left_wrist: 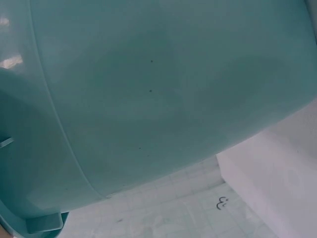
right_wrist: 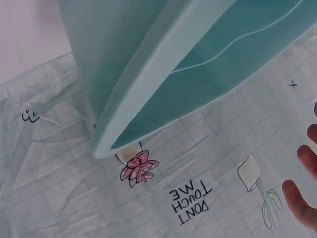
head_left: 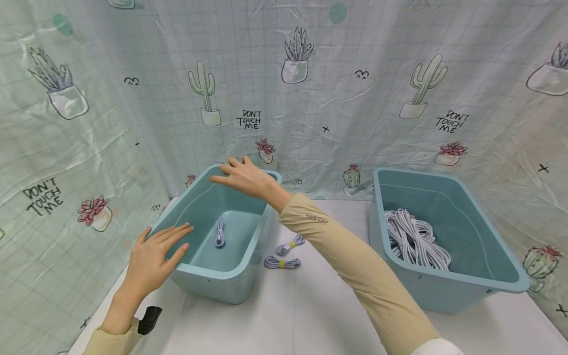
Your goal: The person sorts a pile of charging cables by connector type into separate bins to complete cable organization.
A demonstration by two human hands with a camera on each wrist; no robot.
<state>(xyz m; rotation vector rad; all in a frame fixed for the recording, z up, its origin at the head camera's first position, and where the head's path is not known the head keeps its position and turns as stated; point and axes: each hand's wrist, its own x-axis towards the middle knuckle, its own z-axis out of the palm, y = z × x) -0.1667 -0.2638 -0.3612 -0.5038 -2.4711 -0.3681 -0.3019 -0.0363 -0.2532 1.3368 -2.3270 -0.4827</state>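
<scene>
My left hand (head_left: 151, 256) is at the near left rim of the left blue-green plastic bin (head_left: 255, 241), fingers extended over the edge and thumb apart. Over the bin's far end hovers my right hand (head_left: 244, 177), its fingers spread and holding nothing. In the right wrist view its fingertips (right_wrist: 297, 198) show beside the bin's rim (right_wrist: 143, 74). The bin's outer wall (left_wrist: 163, 99) fills most of the left wrist view, which hides the left fingers. One bundled white cable (head_left: 220, 232) lies on the bin floor.
Two coiled cables with yellow ties, one nearer (head_left: 282, 263) and one farther (head_left: 290, 244), lie on the white table (head_left: 319, 315) right of the bin. A second bin (head_left: 448, 286) at the right holds a heap of white cables (head_left: 414, 241). A cactus-print curtain (head_left: 319, 108) surrounds the table.
</scene>
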